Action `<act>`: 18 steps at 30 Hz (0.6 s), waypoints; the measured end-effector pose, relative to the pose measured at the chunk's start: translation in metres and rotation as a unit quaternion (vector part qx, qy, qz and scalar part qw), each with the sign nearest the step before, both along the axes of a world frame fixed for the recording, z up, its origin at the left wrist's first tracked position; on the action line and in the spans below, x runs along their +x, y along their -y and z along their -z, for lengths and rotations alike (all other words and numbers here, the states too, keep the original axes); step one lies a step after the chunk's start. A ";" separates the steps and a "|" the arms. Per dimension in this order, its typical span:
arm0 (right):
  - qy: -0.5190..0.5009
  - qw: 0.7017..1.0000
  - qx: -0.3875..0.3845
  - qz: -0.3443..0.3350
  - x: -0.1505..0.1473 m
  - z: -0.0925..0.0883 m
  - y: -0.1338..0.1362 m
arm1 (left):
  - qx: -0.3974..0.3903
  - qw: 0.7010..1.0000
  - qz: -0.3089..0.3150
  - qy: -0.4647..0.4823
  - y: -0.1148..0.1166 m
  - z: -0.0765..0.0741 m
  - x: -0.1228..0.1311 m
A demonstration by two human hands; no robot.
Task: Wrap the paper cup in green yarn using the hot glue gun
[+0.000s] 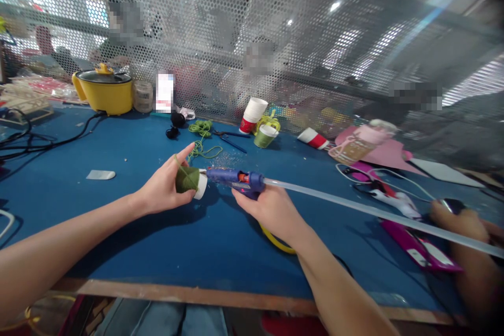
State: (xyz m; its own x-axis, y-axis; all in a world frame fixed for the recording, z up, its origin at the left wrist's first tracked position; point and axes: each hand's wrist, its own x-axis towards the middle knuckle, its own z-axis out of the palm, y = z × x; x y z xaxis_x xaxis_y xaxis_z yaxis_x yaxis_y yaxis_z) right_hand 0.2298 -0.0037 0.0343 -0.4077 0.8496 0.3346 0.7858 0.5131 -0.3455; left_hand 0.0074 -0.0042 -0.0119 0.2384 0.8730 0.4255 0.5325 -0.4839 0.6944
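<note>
My left hand (165,184) grips a small paper cup (188,180) wrapped in green yarn, tipped on its side with its white end to the right. A strand of the yarn runs over my raised index finger toward a loose green yarn bundle (201,128) behind. In my right hand (275,210) is a blue hot glue gun (232,177), its nozzle at the cup's white rim; whether they touch I cannot tell. Out of the gun's back a long clear glue stick (354,207) stretches to the right edge.
Behind stand a green-wrapped cup (266,136), stacked paper cups (254,113) and pliers (232,139). A yellow electric pot (105,92) is at the left rear. On the right, another person's hand (460,220) is near a purple box (419,247) and cables. A perforated metal screen (212,26) closes off the back.
</note>
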 end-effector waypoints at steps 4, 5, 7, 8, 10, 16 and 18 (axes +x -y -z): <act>-0.003 1.000 -0.002 0.010 0.000 0.000 0.001 | 0.025 0.999 0.001 -0.022 0.000 0.001 0.000; -0.004 1.000 -0.002 0.011 0.000 0.000 0.001 | 0.028 0.999 0.001 -0.025 0.000 0.001 0.000; -0.004 1.000 -0.004 0.012 0.000 0.000 0.001 | 0.030 0.999 0.002 -0.030 0.000 0.001 0.000; -0.004 1.000 -0.007 0.011 0.000 -0.001 0.000 | 0.029 0.999 0.001 -0.031 0.000 0.001 0.000; -0.001 1.000 -0.014 0.009 0.000 -0.001 0.000 | 0.026 0.999 -0.002 -0.030 0.000 0.000 0.000; 0.009 1.000 -0.004 -0.007 -0.001 -0.004 0.001 | 0.008 1.000 -0.008 -0.009 -0.001 -0.001 -0.001; 0.012 1.000 0.000 -0.015 -0.001 -0.006 0.002 | 0.005 1.000 -0.010 -0.007 -0.001 -0.001 -0.001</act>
State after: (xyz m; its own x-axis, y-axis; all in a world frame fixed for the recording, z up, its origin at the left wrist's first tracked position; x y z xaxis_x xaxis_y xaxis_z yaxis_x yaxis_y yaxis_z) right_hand 0.2283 -0.0060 0.0401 -0.4400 0.8370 0.3253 0.7783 0.5361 -0.3267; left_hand 0.0062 -0.0028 -0.0113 0.2264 0.8735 0.4311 0.5525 -0.4796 0.6817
